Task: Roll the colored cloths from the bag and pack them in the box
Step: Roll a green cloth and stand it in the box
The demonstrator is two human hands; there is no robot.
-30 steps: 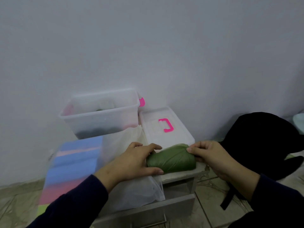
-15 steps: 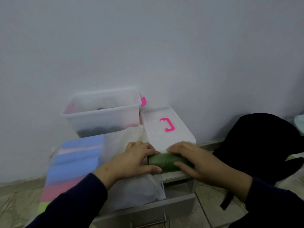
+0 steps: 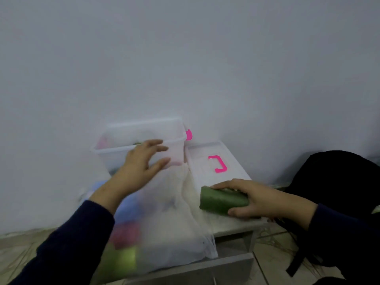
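Green roll (image 3: 223,200) gripped, right end hidden by right hand (image 3: 255,199); left hand (image 3: 141,163) blurred.

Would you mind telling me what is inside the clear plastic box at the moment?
Through the box's frosted wall, a pink shape on the left and something dark low down show. The left hand covers the middle, so the contents cannot be counted.

Dark navy long sleeves covered both arms to the wrists; the left hand (image 3: 141,161) and right hand (image 3: 261,200) were bare.
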